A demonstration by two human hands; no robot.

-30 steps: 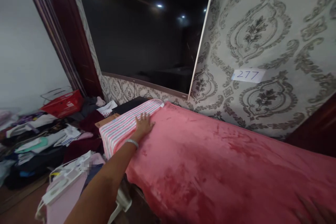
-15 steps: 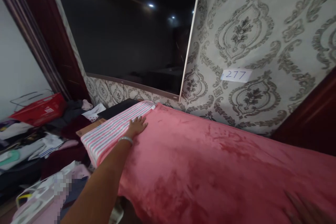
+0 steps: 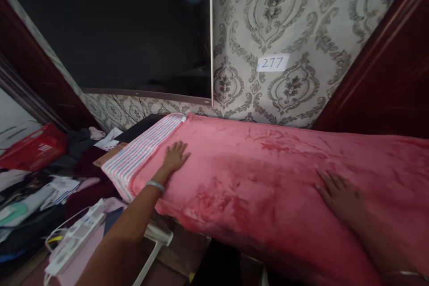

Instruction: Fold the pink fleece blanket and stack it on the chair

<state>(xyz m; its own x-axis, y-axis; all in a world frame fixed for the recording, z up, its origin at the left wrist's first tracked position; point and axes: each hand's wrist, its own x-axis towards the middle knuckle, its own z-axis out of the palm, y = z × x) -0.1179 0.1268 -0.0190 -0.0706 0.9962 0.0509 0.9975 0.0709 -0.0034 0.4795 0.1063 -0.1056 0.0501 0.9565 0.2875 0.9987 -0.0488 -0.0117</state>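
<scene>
Pink blanket (image 3: pixel 254 174): it is spread lengthwise along the patterned wall (image 3: pixel 234 18), with its near edge hanging down; what carries it is mostly covered.
Left hand (image 3: pixel 176 155): it is laid palm down on the blanket near the striped end; the grip is flat, with fingers apart, and nothing is held.
Right hand (image 3: pixel 342 194): it is laid on the blanket further to the right; the grip is loosely spread, nothing being pinched.
Striped cloth (image 3: pixel 144 149): it is seen at the left end, beside the pink part; whether the two are joined cannot be told.
Behind: a large television (image 3: pixel 117 31) is fixed above the left part, and a paper marked 277 (image 3: pixel 273 62) is stuck on the wall.
Left side: a red basket (image 3: pixel 36 147) and heaped clothes (image 3: pixel 60 187) are crowded near the striped end; a white power strip (image 3: pixel 75 241) is placed closer.
In the way: the dark blue cloth (image 3: pixel 112 219) is partly hidden by the left forearm; a white leg (image 3: pixel 149 261) is seen below.
</scene>
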